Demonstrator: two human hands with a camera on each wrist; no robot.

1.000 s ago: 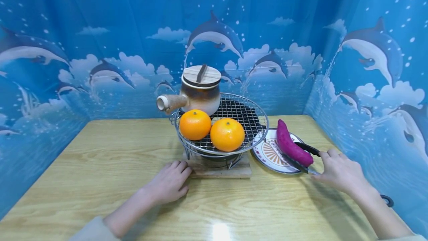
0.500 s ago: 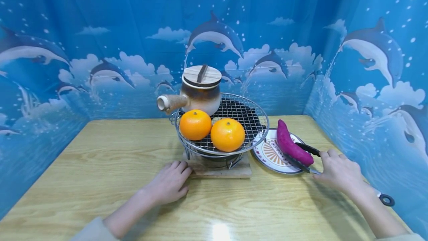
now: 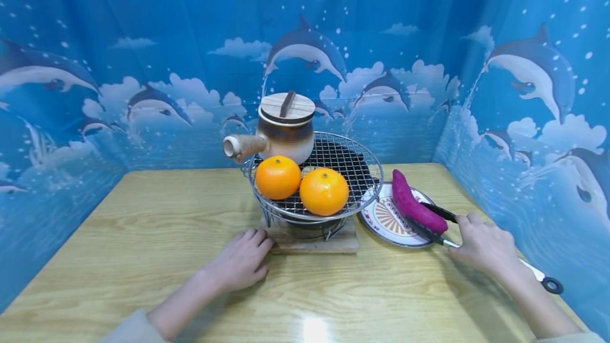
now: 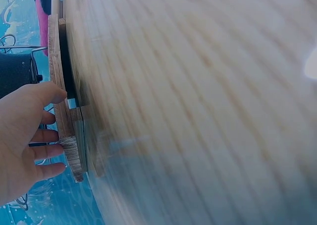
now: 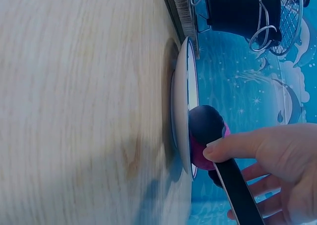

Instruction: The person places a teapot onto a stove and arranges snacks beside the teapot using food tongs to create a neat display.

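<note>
My right hand (image 3: 486, 245) grips a pair of tongs (image 3: 424, 231) with black tips and silver arms. The tips lie on either side of a purple sweet potato (image 3: 409, 201), which rests across a patterned white plate (image 3: 387, 229). In the right wrist view, the thumb presses one tong arm (image 5: 237, 193), and a black tip covers part of the sweet potato (image 5: 202, 158). My left hand (image 3: 243, 258) holds nothing; its fingertips touch the left front corner of a wooden board (image 3: 314, 246), as the left wrist view also shows.
On the board stands a black stove (image 5: 242, 12) topped by a round wire grill (image 3: 350, 160). It carries two oranges (image 3: 324, 192) and a lidded clay pot (image 3: 288, 139) whose handle points left. A dolphin-print curtain (image 3: 190, 25) surrounds the wooden table (image 3: 143, 226).
The ring end of the tongs has swung into sight beside my right forearm. The sweet potato has shifted slightly left on the plate, with the front tip along its side. My left hand stays put.
</note>
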